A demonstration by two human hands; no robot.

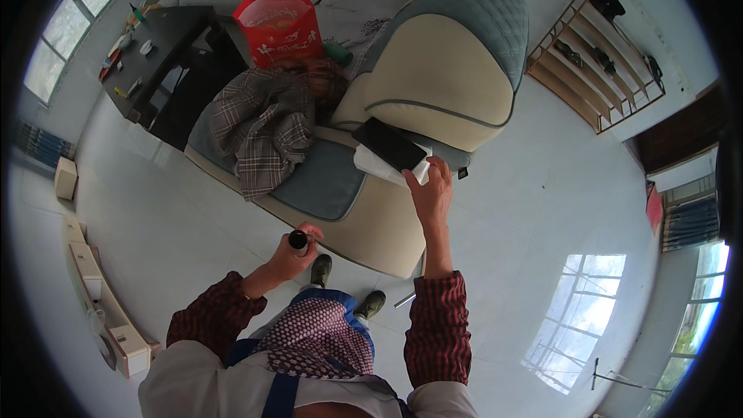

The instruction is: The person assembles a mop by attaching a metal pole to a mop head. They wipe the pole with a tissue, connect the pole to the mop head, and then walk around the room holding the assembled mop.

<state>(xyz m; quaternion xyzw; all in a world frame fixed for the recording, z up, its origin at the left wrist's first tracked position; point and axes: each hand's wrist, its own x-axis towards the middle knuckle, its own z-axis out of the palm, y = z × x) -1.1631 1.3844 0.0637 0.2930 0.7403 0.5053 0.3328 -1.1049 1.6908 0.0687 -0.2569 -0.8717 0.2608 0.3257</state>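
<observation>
Beyond both hands, much of the view is taken up by a large padded sofa in cream and blue-grey upholstery (391, 224). Well ahead and to the left of the left hand (291, 263), a black rectangular table (182, 19) is seen, with small items on its top. Far to the right of the right hand (433, 197), footwear is held on a slatted brown wooden rack (565, 97). Ahead of the left hand, a crumpled grey-brown plaid cloth (267, 128) is draped over the seat; farther off, an upright red plastic bag with white print (282, 31) is set. Just beyond the right fingertips, a flat black rectangular slab (389, 145) is rested on a white block-like object (379, 165). That object's near corner is met by the right thumb and fingers; whether it is gripped cannot be told. A small dark cylinder with a round black top (298, 240) is grasped upright by the left hand's curled fingers.
</observation>
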